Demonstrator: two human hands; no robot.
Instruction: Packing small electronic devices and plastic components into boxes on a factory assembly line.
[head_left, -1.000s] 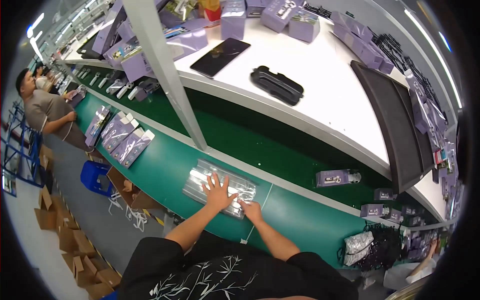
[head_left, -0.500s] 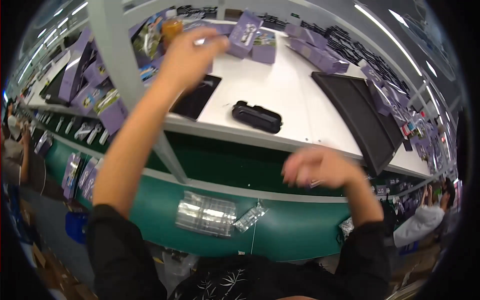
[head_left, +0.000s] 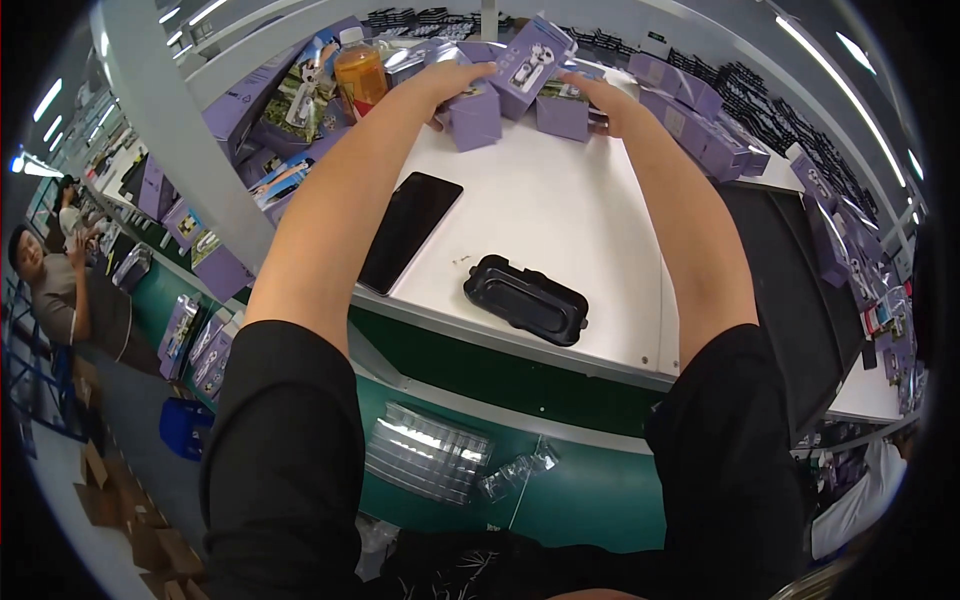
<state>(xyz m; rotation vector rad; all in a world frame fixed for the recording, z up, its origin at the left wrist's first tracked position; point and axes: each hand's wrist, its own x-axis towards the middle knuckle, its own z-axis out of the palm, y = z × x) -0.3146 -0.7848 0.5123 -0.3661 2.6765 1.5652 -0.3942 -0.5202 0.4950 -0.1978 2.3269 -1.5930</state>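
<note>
At the far side of the white shelf, both arms reach forward to a cluster of small purple boxes. My left hand (head_left: 452, 82) is closed around a purple box (head_left: 475, 118) at the left of the cluster, its fingers over the top. A tilted purple box (head_left: 530, 68) with a printed picture leans in the middle. My right hand (head_left: 606, 103) grips the right side of another purple box (head_left: 562, 117), with some fingertips hidden behind it. Nearer me lie a black plastic case (head_left: 526, 300) and a dark smartphone (head_left: 412, 232).
An orange drink bottle (head_left: 359, 72) stands left of the boxes, beside a grey post (head_left: 190, 130). More purple boxes (head_left: 700, 130) and a black tray (head_left: 775, 270) are at the right. Below, clear plastic trays (head_left: 428, 452) lie on a green surface (head_left: 590, 490). Another person (head_left: 75, 295) stands far left.
Both hands have moved forward to the purple boxes, the right one from above the shelf's front edge. The view has shifted, so the phone shows more fully.
</note>
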